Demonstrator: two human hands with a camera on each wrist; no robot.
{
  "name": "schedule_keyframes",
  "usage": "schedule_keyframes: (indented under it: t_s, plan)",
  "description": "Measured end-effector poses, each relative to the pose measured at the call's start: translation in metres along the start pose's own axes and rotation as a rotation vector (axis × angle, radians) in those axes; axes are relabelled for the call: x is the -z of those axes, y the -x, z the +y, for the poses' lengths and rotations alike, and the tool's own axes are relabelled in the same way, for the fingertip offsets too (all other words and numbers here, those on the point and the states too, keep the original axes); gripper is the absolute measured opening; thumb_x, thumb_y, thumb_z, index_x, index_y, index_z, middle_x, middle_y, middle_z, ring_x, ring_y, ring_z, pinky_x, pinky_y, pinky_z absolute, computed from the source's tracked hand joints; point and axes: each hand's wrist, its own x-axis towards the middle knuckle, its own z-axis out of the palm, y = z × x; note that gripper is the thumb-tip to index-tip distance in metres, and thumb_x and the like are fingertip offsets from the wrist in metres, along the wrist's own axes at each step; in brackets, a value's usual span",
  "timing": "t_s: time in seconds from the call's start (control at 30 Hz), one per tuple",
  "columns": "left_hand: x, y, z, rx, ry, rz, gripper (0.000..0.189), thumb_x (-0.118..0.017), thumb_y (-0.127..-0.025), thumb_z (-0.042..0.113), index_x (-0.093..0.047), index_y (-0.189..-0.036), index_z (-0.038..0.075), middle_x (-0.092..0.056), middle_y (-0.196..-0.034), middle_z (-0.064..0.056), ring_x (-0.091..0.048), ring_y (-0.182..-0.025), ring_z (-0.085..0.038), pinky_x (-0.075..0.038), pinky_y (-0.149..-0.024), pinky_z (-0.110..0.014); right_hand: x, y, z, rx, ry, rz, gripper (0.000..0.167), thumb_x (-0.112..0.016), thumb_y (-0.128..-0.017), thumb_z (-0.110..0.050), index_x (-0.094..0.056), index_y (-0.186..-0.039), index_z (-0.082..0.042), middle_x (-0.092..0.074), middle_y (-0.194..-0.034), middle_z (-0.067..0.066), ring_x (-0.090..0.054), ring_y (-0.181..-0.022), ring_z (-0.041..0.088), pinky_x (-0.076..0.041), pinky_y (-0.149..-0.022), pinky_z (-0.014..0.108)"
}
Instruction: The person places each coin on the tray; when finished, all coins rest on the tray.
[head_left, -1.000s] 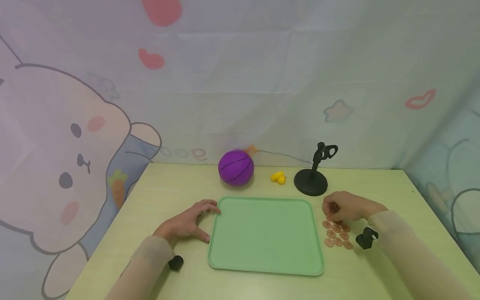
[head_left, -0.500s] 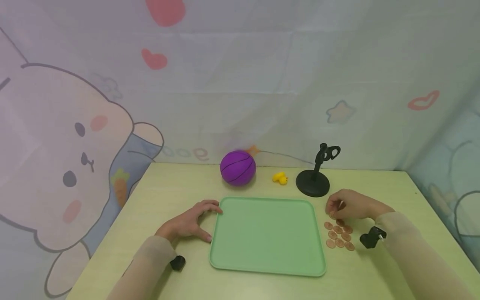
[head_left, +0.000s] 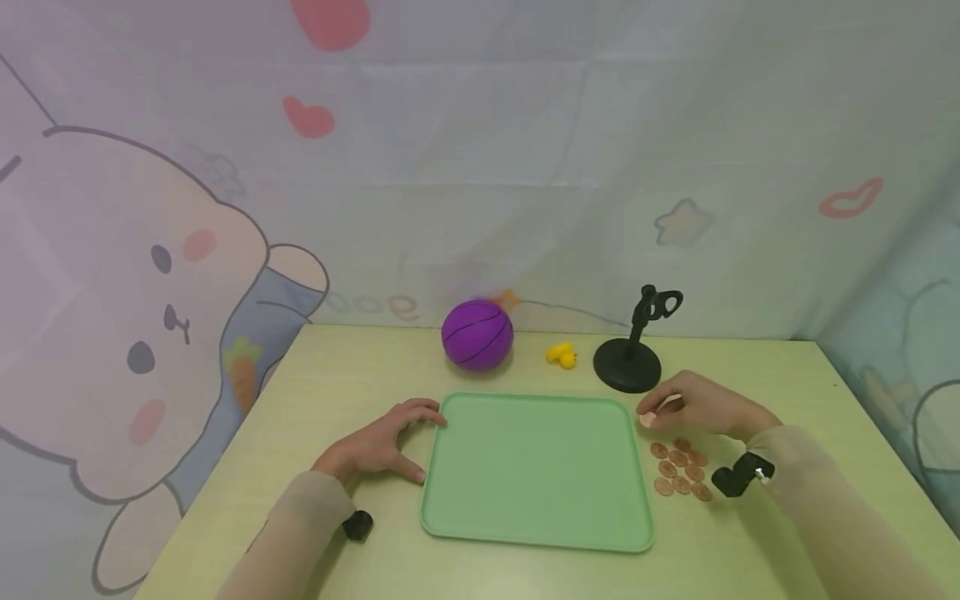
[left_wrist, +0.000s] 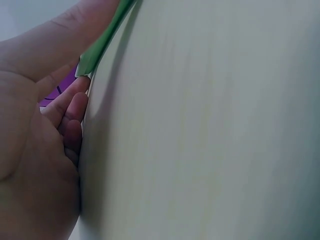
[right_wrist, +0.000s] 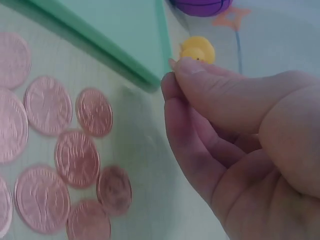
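My right hand [head_left: 697,405] pinches a copper-coloured coin [head_left: 648,420] between thumb and fingertips, just off the right edge of the green tray [head_left: 532,471]. Only a sliver of that coin shows past the thumb in the right wrist view. Below this hand, several more copper coins [head_left: 678,459] lie loosely grouped on the table; their embossed faces [right_wrist: 77,158] are plain in the right wrist view. My left hand [head_left: 378,442] rests at the tray's left edge, thumb and fingers spread apart and touching the rim. In the left wrist view its thumb [left_wrist: 65,40] lies along the green rim.
Behind the tray stand a purple ball [head_left: 477,335] with black lines, a small yellow rubber duck [head_left: 562,356] and a black stand [head_left: 627,364] on a round base. A patterned cloth [head_left: 480,167] hangs along the table's back edge.
My right hand has lifted a coin from the group and moved it slightly up and left toward the tray. The left hand stays at the tray's edge.
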Motion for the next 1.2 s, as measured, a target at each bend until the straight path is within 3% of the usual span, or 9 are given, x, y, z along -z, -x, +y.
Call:
schedule_keyframes:
  t_s: [0.27,0.9,1.2]
  plan:
    - [-0.001,0.001,0.002,0.016,0.004,-0.002,0.082,-0.099,-0.071,0.03,-0.059,-0.142,0.025,-0.031,-0.166,-0.008,-0.02,-0.156,-0.038,-0.014,-0.124,-0.066,-0.014,-0.016,-0.014,0.003,-0.077,0.005,0.028,-0.081,-0.094,-0.02,-0.078,-0.117,-0.004,-0.074,-0.123,0.015,-0.075,-0.107,0.023,-0.059,-0.09,0.026]
    - [-0.001,-0.001,0.004,0.0,-0.021,-0.004,0.081,-0.098,-0.072,0.031,-0.06,-0.142,0.022,-0.033,-0.166,-0.01,-0.022,-0.156,-0.04,-0.015,-0.124,-0.066,-0.073,-0.075,-0.059,0.11,-0.061,-0.032,0.028,-0.081,-0.094,-0.018,-0.077,-0.118,-0.003,-0.077,-0.112,0.001,-0.073,-0.102,0.016,-0.059,-0.091,0.027]
    - [0.0,0.001,0.0,-0.002,-0.01,0.006,0.08,-0.098,-0.071,0.031,-0.061,-0.142,0.023,-0.036,-0.164,-0.009,-0.026,-0.154,-0.039,-0.017,-0.123,-0.066,-0.097,-0.098,-0.069,0.247,0.068,-0.019,0.016,-0.078,-0.096,-0.016,-0.077,-0.11,-0.008,-0.077,-0.103,-0.002,-0.071,-0.092,0.011,-0.059,-0.089,0.031]
